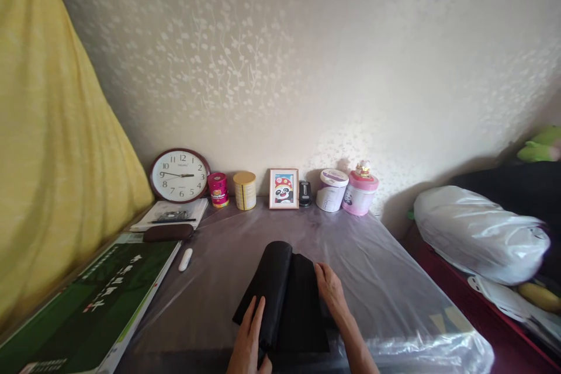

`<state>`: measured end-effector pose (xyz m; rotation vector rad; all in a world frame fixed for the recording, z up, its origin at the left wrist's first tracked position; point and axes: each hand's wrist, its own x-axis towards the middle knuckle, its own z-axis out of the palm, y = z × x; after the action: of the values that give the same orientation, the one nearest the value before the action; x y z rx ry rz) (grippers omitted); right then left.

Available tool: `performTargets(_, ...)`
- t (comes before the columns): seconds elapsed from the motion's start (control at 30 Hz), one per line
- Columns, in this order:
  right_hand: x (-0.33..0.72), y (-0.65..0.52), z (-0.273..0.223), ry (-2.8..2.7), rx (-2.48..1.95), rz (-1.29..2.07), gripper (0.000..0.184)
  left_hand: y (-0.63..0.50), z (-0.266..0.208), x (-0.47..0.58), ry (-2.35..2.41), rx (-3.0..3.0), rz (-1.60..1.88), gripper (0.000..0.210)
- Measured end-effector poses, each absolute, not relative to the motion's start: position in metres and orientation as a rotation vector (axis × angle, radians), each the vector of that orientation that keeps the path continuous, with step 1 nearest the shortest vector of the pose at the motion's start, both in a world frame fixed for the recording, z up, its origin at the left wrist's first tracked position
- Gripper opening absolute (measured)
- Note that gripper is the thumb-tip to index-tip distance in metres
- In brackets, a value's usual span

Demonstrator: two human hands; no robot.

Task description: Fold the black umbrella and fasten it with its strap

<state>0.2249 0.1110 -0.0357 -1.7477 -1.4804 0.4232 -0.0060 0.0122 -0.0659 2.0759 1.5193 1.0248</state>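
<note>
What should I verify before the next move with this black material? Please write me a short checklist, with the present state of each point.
1. Left hand touching the black material: ok, at its near left part.
2. Right hand at the right edge: ok.
3. Material lying flat: not ok, a rounded fold rises on its left.
4. Underside smooth: cannot tell, hidden.
5. White object apart from the material: ok.
6. Picture frame upright: ok.

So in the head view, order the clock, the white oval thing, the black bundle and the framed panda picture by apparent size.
Largest to smallest: black bundle, clock, framed panda picture, white oval thing.
</note>
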Motion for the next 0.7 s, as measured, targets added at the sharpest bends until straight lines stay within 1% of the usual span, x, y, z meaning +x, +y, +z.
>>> performTargets(0.27,0.211,0.11,-0.018,-1.349,-1.725,0.531,0.039,0.012,-0.064,-0.005,1.475,2.029,1.079,0.088)
performTargets(0.47,0.207,0.109,-0.018,-1.367,-1.686,0.547,0.039,0.012,-0.064,-0.004,1.512,2.072,1.074,0.085)
performTargets(0.7,0.208,0.097,-0.002,-1.206,-1.49,0.764,0.053,0.011,-0.066,-0.002,1.56,2.056,1.017,0.089)
